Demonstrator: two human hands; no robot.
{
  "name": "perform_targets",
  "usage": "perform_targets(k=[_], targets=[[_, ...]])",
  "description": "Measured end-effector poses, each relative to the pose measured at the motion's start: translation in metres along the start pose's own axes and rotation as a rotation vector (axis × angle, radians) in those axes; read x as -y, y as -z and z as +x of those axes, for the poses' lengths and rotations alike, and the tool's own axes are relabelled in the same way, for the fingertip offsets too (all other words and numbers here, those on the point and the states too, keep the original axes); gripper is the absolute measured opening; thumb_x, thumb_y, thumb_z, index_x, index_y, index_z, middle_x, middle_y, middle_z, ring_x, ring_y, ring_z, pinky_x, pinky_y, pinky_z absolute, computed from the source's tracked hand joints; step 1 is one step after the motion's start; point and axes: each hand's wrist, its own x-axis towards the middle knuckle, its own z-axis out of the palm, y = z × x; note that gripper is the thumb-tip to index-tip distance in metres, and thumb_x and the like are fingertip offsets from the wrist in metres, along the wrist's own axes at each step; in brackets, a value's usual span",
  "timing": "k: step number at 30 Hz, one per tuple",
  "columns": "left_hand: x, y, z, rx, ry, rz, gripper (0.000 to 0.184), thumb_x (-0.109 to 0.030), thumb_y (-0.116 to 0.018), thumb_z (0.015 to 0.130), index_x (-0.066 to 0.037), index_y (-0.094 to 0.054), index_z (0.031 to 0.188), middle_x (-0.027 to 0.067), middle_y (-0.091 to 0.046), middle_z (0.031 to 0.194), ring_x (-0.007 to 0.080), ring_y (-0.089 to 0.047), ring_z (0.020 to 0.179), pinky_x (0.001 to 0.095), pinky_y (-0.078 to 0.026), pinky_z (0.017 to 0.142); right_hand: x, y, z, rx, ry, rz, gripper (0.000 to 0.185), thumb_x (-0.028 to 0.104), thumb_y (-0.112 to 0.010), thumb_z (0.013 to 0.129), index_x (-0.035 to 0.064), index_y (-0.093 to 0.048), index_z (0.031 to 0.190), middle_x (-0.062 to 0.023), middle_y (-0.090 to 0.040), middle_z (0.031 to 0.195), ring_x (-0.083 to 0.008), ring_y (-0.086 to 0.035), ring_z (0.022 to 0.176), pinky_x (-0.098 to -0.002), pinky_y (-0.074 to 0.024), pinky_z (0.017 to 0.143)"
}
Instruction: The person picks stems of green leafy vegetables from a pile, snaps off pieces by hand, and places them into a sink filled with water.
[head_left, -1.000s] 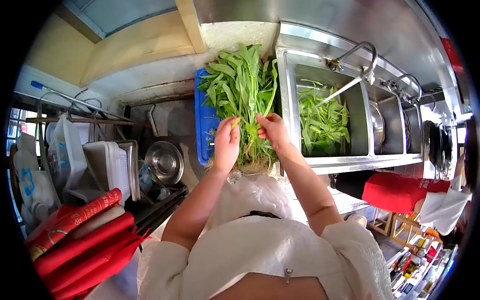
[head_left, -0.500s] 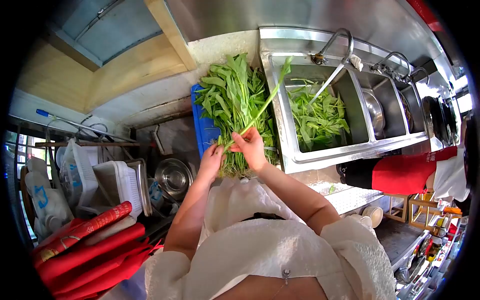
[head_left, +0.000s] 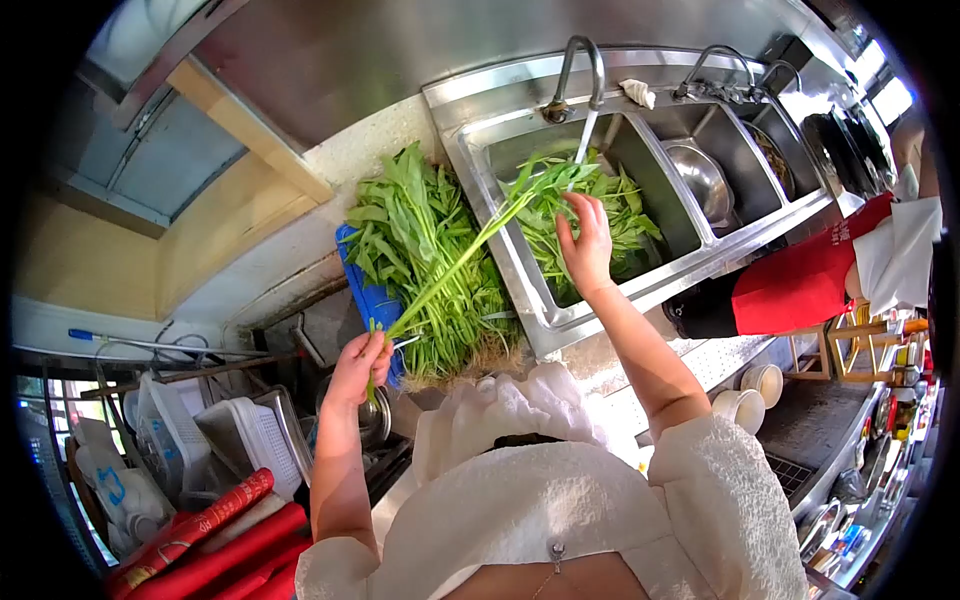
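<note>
Gripping stems low w/ L hand, hovering R hand w/ fingers parted over sink, prob. best pinching lightly.

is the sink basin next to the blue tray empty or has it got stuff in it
Not empty: leafy greens lie in the basin, below the tap. How much water it holds, I cannot tell.

Long, slender green stalks slant diagonally, their leafy tips over the sink.
</note>
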Motion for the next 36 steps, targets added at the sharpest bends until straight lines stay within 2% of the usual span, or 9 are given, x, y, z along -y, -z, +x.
perform_targets(k=[3, 6, 11, 16, 21, 23, 25, 30, 36], targets=[[-0.014, -0.01, 0.003, 0.043, 0.052, -0.029, 0.028, -0.029, -0.044, 0.089, -0.004, -0.046, 0.075, -0.0045, -0.031, 0.052, 0.0052, -0.027, 0.039, 0.0208, -0.02, 0.036, 0.009, 0.017, 0.024, -0.087, 0.335, -0.129, 0.031, 0.009, -0.059, 0.071, 0.009, -0.052, 0.102, -0.0078, -0.053, 0.097, -0.0251, -0.05, 0.091, -0.0365, -0.0399, 0.079], [-0.018, -0.015, 0.008, 0.074, 0.107, -0.08, 0.03, -0.03, -0.04, 0.09, -0.006, -0.042, 0.072, -0.0054, -0.028, 0.051, 0.0046, -0.024, 0.037, 0.0202, -0.018, 0.034, 0.003, 0.021, 0.033, 0.185, 0.642, -0.195, 0.035, 0.018, -0.062, 0.07, 0.0097, -0.053, 0.103, -0.0054, -0.052, 0.101, -0.0233, -0.048, 0.096, -0.0395, -0.0364, 0.084], [-0.024, -0.016, 0.018, 0.362, 0.276, -0.301, 0.03, -0.032, -0.039, 0.09, -0.006, -0.043, 0.074, -0.0055, -0.027, 0.051, 0.0048, -0.022, 0.038, 0.0207, -0.019, 0.034, -0.006, 0.022, 0.036, 0.169, 0.668, -0.229, 0.03, 0.02, -0.062, 0.068, 0.0105, -0.055, 0.095, -0.0039, -0.054, 0.093, -0.0223, -0.049, 0.09, -0.0366, -0.0374, 0.083], [-0.019, -0.013, 0.032, 0.369, 0.343, -0.402, 0.03, -0.032, -0.037, 0.091, -0.008, -0.042, 0.074, -0.006, -0.027, 0.051, 0.0043, -0.021, 0.038, 0.0201, -0.018, 0.034, -0.024, 0.026, 0.044, 0.278, 0.84, -0.255, 0.025, 0.012, -0.059, 0.067, 0.0083, -0.054, 0.091, -0.0042, -0.051, 0.083, -0.0205, -0.05, 0.081, -0.033, -0.0392, 0.079], [-0.012, -0.039, 0.051, 0.36, 0.395, -0.32, 0.031, -0.033, -0.036, 0.091, -0.009, -0.041, 0.072, -0.0066, -0.025, 0.049, 0.0044, -0.019, 0.036, 0.02, -0.017, 0.033, -0.074, 0.019, 0.039, 0.391, 0.775, -0.187, 0.015, 0.004, -0.052, 0.07, 0.0053, -0.054, 0.085, -0.0076, -0.053, 0.079, -0.0226, -0.053, 0.078, -0.0328, -0.0417, 0.073], [-0.005, -0.063, 0.066, 0.382, 0.437, -0.266, 0.031, -0.034, -0.037, 0.091, -0.008, -0.043, 0.073, -0.007, -0.024, 0.048, 0.0046, -0.018, 0.036, 0.0212, -0.016, 0.033, -0.102, 0.0, 0.033, 0.282, 0.024, 0.268, 0.008, 0.004, -0.048, 0.076, 0.0024, -0.055, 0.081, -0.011, -0.056, 0.076, -0.0251, -0.055, 0.072, -0.0335, -0.0438, 0.067], [-0.004, -0.072, 0.075, 0.313, 0.472, -0.273, 0.031, -0.034, -0.037, 0.091, -0.009, -0.041, 0.072, -0.0069, -0.025, 0.049, 0.0042, -0.018, 0.036, 0.0199, -0.016, 0.032, -0.138, 0.0, 0.051, 0.249, -0.361, 0.143, 0.012, 0.008, -0.046, 0.081, 0.0013, -0.056, 0.081, -0.0134, -0.058, 0.077, -0.027, -0.057, 0.07, -0.0334, -0.0449, 0.064], [-0.003, -0.072, 0.087, 0.303, 0.528, -0.228, 0.031, -0.033, -0.037, 0.091, -0.008, -0.043, 0.074, -0.007, -0.025, 0.049, 0.004, -0.018, 0.036, 0.0195, -0.016, 0.031, -0.121, 0.006, 0.028, 0.659, -0.027, 0.142, 0.023, 0.021, -0.047, 0.084, 0.0053, -0.058, 0.097, -0.0142, -0.057, 0.093, -0.0301, -0.054, 0.089, -0.035, -0.042, 0.078], [-0.003, -0.068, 0.096, 0.362, 0.539, -0.227, 0.031, -0.036, -0.041, 0.089, -0.008, -0.044, 0.077, -0.0069, -0.026, 0.049, 0.0047, -0.019, 0.036, 0.0205, -0.015, 0.032, -0.083, 0.019, 0.027, 0.732, 0.343, 0.032, 0.015, 0.016, -0.05, 0.082, 0.0052, -0.058, 0.089, -0.0135, -0.056, 0.09, -0.0312, -0.053, 0.084, -0.0356, -0.043, 0.075]])
